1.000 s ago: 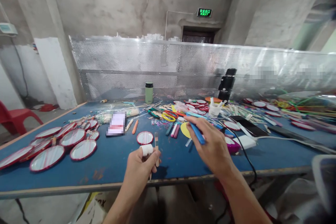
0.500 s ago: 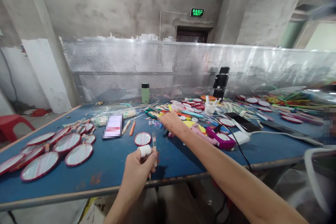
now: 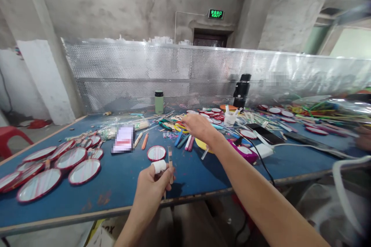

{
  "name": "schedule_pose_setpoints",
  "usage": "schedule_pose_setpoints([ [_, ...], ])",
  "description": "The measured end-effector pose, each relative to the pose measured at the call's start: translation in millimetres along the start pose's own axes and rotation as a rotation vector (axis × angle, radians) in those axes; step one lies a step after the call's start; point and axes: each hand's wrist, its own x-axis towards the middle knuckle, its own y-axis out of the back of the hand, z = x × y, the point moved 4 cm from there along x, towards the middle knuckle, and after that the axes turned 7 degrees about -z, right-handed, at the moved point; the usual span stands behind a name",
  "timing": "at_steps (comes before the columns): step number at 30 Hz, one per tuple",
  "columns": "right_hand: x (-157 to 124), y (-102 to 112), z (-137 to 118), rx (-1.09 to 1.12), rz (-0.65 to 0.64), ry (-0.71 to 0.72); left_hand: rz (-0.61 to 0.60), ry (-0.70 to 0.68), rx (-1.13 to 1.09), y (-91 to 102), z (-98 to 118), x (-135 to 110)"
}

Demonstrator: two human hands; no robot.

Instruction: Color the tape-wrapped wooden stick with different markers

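Observation:
My left hand (image 3: 152, 189) is closed round a thin wooden stick (image 3: 170, 162) that stands upright above the near table edge; a white wrap covers one fingertip. A small round red-rimmed mirror (image 3: 156, 153) lies on the blue table (image 3: 121, 177) just beyond it. My right hand (image 3: 197, 125) reaches far forward over a clutter of coloured sticks (image 3: 185, 141) and scissors; its fingers curl down out of sight. A yellow disc (image 3: 201, 144) lies under my forearm.
Several red-rimmed round mirrors (image 3: 72, 160) lie at the left. A green flask (image 3: 159, 102) stands at the back by a perforated metal screen. A purple glue gun (image 3: 246, 153), white cup (image 3: 229, 119), phone (image 3: 265, 133) and cables lie right. A red chair (image 3: 10, 135) stands far left.
My right hand, which held a blue stick near me a second ago, has stretched forward to the clutter at the table's middle. My left hand has kept the stick in place.

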Motion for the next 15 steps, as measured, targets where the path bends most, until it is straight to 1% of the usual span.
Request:
schedule_pose_setpoints([
  [2,-13.3,10.5,3.4,0.046,0.082,-0.021,-0.007,0.001,-0.007,-0.2,-0.9,0.1],
  [4,-26.6,11.8,4.4,0.094,0.162,-0.015,-0.014,0.003,-0.026,-0.6,-2.4,0.5],
  [6,-37.7,5.3,6.3,0.136,0.261,-0.021,-0.010,-0.001,-0.021,-1.0,-3.3,0.8],
  [8,-46.9,-3.6,10.8,0.192,0.428,-0.044,-0.003,0.002,-0.020,-1.3,-3.9,0.9],
  [10,-53.2,-13.6,16.2,0.231,0.556,-0.064,0.002,0.008,-0.019,-1.5,-4.3,0.8],
  [12,-57.2,-21.6,20.8,0.245,0.615,-0.087,0.000,0.011,0.005,-1.5,-4.2,0.5],
  [15,-62.3,-25.9,23.6,0.280,0.663,-0.112,0.011,0.019,0.046,-0.6,-3.8,-0.2],
])
